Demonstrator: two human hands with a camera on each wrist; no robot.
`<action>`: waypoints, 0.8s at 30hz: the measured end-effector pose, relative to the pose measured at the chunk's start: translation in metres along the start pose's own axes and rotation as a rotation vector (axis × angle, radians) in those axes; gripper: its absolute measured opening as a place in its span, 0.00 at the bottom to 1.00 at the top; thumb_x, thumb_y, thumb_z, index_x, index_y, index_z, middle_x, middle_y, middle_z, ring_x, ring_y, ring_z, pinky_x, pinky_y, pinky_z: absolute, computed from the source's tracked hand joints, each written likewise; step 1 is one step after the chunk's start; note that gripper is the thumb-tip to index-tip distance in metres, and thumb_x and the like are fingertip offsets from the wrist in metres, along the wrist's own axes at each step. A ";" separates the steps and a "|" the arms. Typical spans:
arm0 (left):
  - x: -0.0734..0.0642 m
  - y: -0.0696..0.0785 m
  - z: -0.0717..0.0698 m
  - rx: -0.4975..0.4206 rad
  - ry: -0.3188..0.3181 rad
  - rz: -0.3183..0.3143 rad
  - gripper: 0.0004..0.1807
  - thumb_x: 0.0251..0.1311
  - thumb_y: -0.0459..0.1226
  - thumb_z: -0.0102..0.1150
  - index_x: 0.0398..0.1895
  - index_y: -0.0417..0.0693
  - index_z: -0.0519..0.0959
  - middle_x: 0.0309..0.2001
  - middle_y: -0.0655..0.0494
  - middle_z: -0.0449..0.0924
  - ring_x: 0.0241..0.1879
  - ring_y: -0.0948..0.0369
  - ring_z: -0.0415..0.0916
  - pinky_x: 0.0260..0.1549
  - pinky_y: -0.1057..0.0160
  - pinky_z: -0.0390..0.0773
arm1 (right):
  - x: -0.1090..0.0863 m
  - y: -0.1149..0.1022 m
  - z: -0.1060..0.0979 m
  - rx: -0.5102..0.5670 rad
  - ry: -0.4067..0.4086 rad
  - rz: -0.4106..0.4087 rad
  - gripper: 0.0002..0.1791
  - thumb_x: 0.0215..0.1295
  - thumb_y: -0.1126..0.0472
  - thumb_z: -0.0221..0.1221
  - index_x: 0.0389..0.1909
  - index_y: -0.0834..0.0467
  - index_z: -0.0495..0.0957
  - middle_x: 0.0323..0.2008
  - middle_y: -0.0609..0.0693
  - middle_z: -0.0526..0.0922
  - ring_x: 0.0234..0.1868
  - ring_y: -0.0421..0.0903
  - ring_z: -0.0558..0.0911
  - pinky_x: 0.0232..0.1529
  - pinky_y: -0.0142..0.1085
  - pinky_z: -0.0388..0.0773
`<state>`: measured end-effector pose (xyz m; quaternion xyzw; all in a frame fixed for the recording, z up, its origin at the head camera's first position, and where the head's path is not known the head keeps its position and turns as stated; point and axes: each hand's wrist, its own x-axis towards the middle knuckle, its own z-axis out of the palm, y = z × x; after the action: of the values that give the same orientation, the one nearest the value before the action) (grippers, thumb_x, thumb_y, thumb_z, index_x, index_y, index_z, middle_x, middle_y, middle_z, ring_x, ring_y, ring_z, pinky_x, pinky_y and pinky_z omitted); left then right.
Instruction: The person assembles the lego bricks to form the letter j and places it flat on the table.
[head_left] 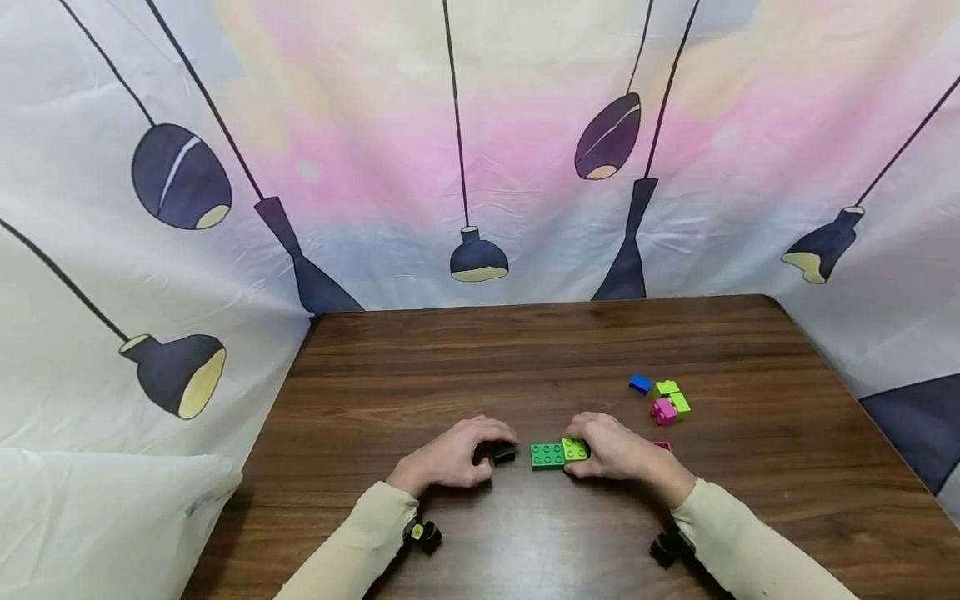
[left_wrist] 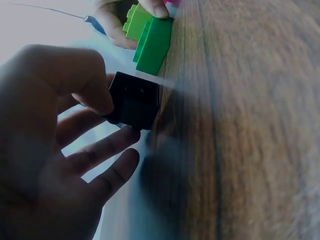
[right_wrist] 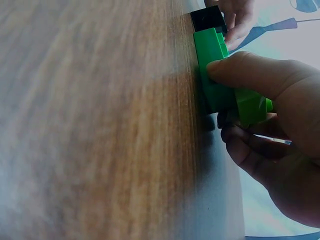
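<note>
My left hand [head_left: 459, 452] pinches a black toy building brick [left_wrist: 134, 100] between thumb and index finger; its other fingers are spread loosely below. To its right lies a longer dark green brick [head_left: 547, 456] with studs on top. A lime green brick [head_left: 574, 449] sits higher on the green one's right end, overlapping it. My right hand [head_left: 617, 448] grips this pair from the right, the thumb pressed on the green brick's side in the right wrist view. A narrow gap separates the black brick from the green one in the head view.
Behind the right hand on the wooden table [head_left: 420, 350] are a blue brick [head_left: 640, 383], a pink brick [head_left: 663, 410] and lime bricks [head_left: 679, 403]. A dark pink brick [head_left: 663, 446] is mostly hidden by the right wrist. A lamp-print cloth [head_left: 390, 167] hangs behind the table.
</note>
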<state>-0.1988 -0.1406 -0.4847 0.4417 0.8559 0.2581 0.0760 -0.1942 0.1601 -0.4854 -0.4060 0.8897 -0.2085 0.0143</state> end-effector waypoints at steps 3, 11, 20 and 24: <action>0.000 0.000 -0.001 -0.003 -0.015 0.003 0.26 0.56 0.31 0.51 0.60 0.50 0.76 0.60 0.58 0.76 0.62 0.62 0.70 0.68 0.45 0.59 | 0.000 0.001 0.000 -0.007 0.002 -0.004 0.18 0.55 0.49 0.69 0.40 0.56 0.82 0.34 0.42 0.79 0.35 0.35 0.73 0.36 0.31 0.74; 0.002 0.002 -0.002 0.027 -0.019 -0.002 0.23 0.61 0.32 0.54 0.60 0.52 0.76 0.59 0.61 0.77 0.61 0.62 0.71 0.65 0.52 0.65 | 0.001 0.001 0.000 -0.014 0.010 -0.009 0.17 0.55 0.49 0.69 0.39 0.55 0.81 0.32 0.41 0.77 0.33 0.35 0.72 0.35 0.31 0.73; 0.002 0.004 -0.001 0.056 -0.001 -0.011 0.20 0.62 0.37 0.60 0.58 0.51 0.77 0.57 0.59 0.78 0.57 0.62 0.74 0.57 0.58 0.73 | 0.000 0.001 0.000 -0.010 0.011 -0.009 0.16 0.55 0.49 0.69 0.39 0.55 0.81 0.33 0.41 0.77 0.33 0.35 0.72 0.34 0.30 0.73; 0.002 0.005 0.001 0.041 0.033 -0.023 0.19 0.59 0.40 0.65 0.54 0.50 0.79 0.52 0.60 0.80 0.52 0.64 0.75 0.52 0.62 0.75 | 0.000 0.001 0.000 -0.010 0.013 -0.010 0.17 0.54 0.49 0.69 0.39 0.55 0.81 0.32 0.41 0.77 0.33 0.35 0.72 0.34 0.30 0.73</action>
<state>-0.1962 -0.1358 -0.4830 0.4287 0.8672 0.2469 0.0560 -0.1951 0.1604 -0.4854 -0.4091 0.8888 -0.2067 0.0057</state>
